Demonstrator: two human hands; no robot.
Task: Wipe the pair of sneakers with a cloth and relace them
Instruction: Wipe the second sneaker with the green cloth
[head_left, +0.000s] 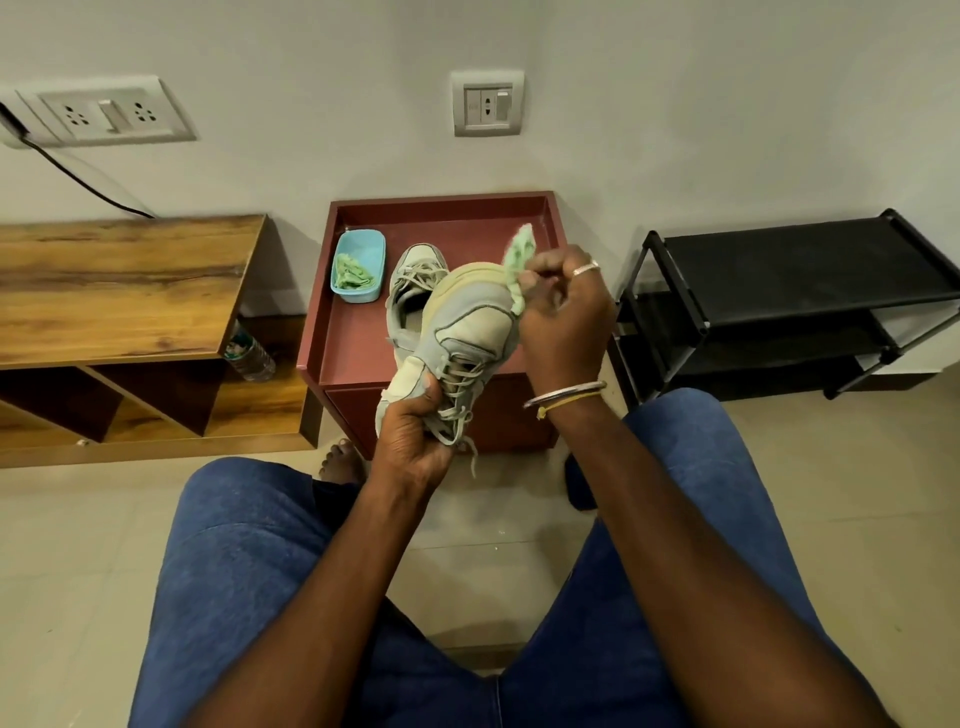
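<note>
Sneaker (457, 338) is sitting in my left hand (410, 441), toe pointing away and tilted up, laces facing me. I'm clamping my left fingers around its heel end, thumb (428, 389) pressing on the side beside the laces. My right hand (563, 317) is bunching a green cloth (519, 260); those fingers are curled tight together on it, pressing it against the toe's right edge, and a tail of cloth is sticking up past the knuckles. Second sneaker (415, 291) is lying just beyond my left fingers, partly hidden behind the held one, resting on the red-brown table (363, 332). Blue tub (358, 267) with another green cloth (353, 275) inside is sitting left of it. Black shoe rack (779, 296) is standing right of my right hand, wooden shelf (119, 291) far left.
</note>
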